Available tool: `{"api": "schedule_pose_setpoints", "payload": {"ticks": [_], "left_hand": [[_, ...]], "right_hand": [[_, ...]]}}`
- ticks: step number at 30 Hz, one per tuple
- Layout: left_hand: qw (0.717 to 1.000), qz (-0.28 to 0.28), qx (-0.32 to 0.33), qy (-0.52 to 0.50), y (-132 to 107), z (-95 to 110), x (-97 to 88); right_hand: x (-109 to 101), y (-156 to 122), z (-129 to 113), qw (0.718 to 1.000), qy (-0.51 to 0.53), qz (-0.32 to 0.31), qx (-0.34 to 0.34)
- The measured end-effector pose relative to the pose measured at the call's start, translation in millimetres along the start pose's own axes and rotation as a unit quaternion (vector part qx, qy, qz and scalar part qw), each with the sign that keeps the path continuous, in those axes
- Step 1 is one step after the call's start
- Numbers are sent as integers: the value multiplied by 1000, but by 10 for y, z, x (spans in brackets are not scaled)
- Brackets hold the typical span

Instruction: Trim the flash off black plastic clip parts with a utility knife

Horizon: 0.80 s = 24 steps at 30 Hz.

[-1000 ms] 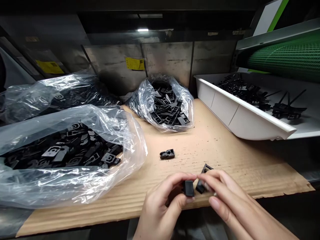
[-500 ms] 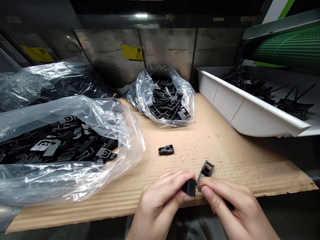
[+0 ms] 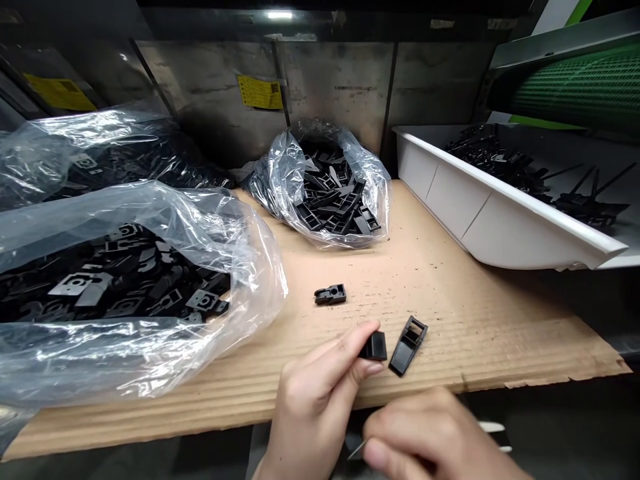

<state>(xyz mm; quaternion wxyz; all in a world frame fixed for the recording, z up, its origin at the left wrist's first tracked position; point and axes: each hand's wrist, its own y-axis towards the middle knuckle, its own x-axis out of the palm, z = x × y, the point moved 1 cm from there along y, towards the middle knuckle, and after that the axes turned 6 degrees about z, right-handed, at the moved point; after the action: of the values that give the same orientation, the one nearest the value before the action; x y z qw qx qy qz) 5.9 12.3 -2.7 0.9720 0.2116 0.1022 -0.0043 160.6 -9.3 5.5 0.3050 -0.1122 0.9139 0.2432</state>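
My left hand (image 3: 320,387) pinches a small black plastic part (image 3: 375,346) between thumb and fingertips, above the front of the board. Lower and to the right is my right hand (image 3: 425,430), slightly blurred, its fingers closed on a thin blade-like tool (image 3: 356,451) whose narrow tip points left. The rest of that tool is hidden in the fist. Just right of the held part, a black plastic clip with a window at one end (image 3: 409,345) lies on the board. Farther back lies a smaller black plastic piece with a round hole (image 3: 331,294).
Clear plastic bags of black parts stand at the left (image 3: 255,293) and back middle (image 3: 383,193). A white tray (image 3: 480,207) of black parts is at the right, below a green roller (image 3: 580,87). The brown board (image 3: 250,387) ends in front of me.
My right hand has moved down and away from the held part, taking the thin tool along. My left hand has lifted the part slightly. The clip on the board is now fully visible.
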Motion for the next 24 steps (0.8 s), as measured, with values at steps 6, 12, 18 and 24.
{"api": "schedule_pose_setpoints", "payload": {"ticks": [6,12,18,24], "left_hand": [[1000,-14,16,9,-4,-3,-23],[1000,-28,4,6,-32,3,-37],[1000,-23,-7,3,-33,0,-25],[1000,2,-21,-5,-23,-38,3]], "right_hand": [[-115,-47,41,994,3,86,68],[-69,37,104,993,24,72,88],[-45,62,40,996,23,44,80],[-89,-10,-66,999,25,4,31]]}}
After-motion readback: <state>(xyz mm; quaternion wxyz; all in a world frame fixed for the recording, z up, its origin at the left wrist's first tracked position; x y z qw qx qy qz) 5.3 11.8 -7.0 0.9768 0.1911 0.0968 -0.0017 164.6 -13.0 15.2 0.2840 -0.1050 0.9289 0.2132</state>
